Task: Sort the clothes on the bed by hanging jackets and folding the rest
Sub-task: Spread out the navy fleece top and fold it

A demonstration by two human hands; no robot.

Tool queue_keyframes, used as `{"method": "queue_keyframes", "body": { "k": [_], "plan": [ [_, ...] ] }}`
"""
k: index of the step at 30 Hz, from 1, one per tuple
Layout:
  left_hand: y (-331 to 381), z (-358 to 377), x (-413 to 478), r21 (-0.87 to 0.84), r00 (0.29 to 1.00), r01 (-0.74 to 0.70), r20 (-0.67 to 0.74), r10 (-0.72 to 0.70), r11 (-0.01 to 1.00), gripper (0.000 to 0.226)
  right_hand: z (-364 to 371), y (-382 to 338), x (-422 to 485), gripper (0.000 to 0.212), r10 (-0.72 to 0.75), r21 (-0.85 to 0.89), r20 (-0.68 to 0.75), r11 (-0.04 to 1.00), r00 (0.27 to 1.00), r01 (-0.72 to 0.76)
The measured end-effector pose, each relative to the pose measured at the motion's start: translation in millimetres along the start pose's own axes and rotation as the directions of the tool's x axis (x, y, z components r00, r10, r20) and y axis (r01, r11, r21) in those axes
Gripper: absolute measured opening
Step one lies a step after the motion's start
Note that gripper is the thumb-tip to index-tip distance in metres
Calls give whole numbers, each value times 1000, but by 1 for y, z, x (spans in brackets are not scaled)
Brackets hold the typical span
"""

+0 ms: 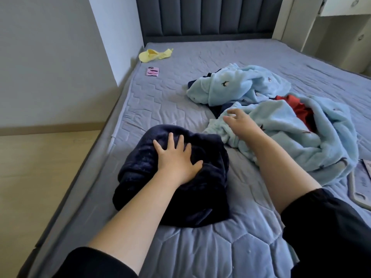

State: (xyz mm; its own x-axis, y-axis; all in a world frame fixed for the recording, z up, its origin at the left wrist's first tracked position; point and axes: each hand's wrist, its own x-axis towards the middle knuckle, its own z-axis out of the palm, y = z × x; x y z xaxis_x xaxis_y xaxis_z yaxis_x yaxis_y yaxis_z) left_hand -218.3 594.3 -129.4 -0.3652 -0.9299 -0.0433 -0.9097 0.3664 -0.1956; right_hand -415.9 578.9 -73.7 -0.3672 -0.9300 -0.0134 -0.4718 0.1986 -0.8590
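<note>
Navy fleece (200, 197) bundled — pale-blue fleece (291, 141) crumpled beside it.

Navy garment (172, 177); pale-blue fleece (281, 129)

The mattress (180, 93) is covered in matt grey-blue quilted cloth, stitched in hexagons. On it, a navy garment (200, 197) of deep, plush fleece is seen, and light-blue clothes (281, 137) of fluffy fleece with small embroidered marks. At its head, the headboard (210, 15) is upholstered in matt channelled fabric. Beside it, smooth wood-look flooring (40, 177) is laid.
</note>
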Motion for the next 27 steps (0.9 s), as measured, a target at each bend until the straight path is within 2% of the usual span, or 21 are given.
{"method": "queue_keyframes", "body": {
  "k": [1,2,4,6,7,8,10,11,13,15,17,19,21,25,27],
  "plan": [
    [-1,-1,1,-10,1000,1,16,-1,1000,79,6,-3,2,41,-76,-21,-17,997,997,76],
    [-2,-2,1,-22,1000,4,21,-3,1000,79,16,-4,2,40,-97,-39,25,994,995,98],
    [-6,0,-1,-42,1000,1,-9,-1,999,78,39,9,3,27,-58,-112,169,991,984,78],
    [-7,4,-5,-55,998,-12,-64,9,998,77,56,29,1,20,2,-158,189,987,982,29],
    [-6,7,-6,-62,996,-18,-89,12,998,76,61,40,3,22,70,-101,142,993,987,-56],
    [-7,10,-7,-71,994,-21,-107,14,997,76,65,47,2,25,157,28,104,987,982,-161],
    [-8,12,-7,-94,993,-24,-119,13,995,74,70,55,4,25,235,183,42,954,971,-239],
    [-9,13,-8,-100,993,-23,-119,11,995,74,71,54,6,25,212,137,19,967,977,-212],
    [-10,14,-9,-106,992,-17,-124,4,994,75,67,42,10,26,114,-120,21,987,993,-110],
    [-12,15,-10,-113,993,-5,-119,-8,994,75,60,21,8,30,-20,-318,-10,948,1000,15],
    [-12,14,-9,-106,997,5,-81,-13,994,73,52,1,3,39,-137,-343,-55,933,989,110],
    [-11,12,-7,-106,999,5,-40,-10,994,71,51,-9,-12,45,-188,-333,-85,931,978,150],
    [-12,9,-7,-131,999,14,-43,-19,991,67,61,-1,-32,44,-164,-372,-74,920,984,125],
    [-11,7,-13,-152,995,-1,-99,-14,988,60,85,39,-65,49,12,-430,42,903,999,7],
    [-7,4,-16,-146,992,-35,-128,16,989,60,87,55,-68,57,80,-371,21,926,997,-66]
  ]
}}
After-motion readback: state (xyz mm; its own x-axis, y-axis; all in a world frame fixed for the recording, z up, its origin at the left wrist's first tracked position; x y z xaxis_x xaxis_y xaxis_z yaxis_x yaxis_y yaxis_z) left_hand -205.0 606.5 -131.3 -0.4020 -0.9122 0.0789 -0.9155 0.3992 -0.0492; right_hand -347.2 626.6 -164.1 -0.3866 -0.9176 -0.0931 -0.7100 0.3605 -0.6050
